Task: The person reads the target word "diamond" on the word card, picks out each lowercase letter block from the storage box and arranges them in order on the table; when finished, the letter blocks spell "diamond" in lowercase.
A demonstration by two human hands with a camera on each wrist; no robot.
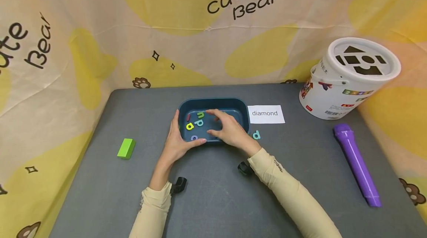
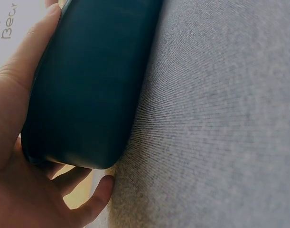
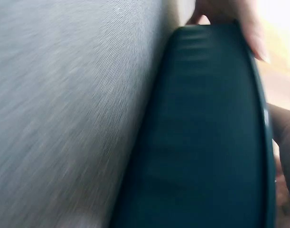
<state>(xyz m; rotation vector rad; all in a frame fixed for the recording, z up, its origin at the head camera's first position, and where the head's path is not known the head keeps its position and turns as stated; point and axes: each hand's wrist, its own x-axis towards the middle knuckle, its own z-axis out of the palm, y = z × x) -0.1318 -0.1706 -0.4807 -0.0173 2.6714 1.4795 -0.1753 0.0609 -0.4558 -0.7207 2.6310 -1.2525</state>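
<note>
A dark blue tray (image 1: 213, 100) stands on the grey table with several small coloured plastic letters inside. In the head view its left part holds a yellow "a" (image 1: 189, 126), a green letter (image 1: 200, 114), a light blue letter (image 1: 199, 122), a reddish stick-shaped letter (image 1: 188, 117) and a bluish-purple ring-shaped letter (image 1: 194, 138). My left hand (image 1: 176, 141) grips the tray's left end, thumb along the near rim and fingers round the side. Above the tray's right half is my right hand (image 1: 230, 128), thumb and fingertips spread apart, nothing visible between them.
Right of the tray lie a white card (image 1: 266, 114) printed "diamond" and a light blue letter (image 1: 256, 135). A white bucket (image 1: 337, 97) with a shape-sorter lid stands at the back right, near a purple microphone-shaped stick (image 1: 358, 165). A green block (image 1: 126, 148) lies at left.
</note>
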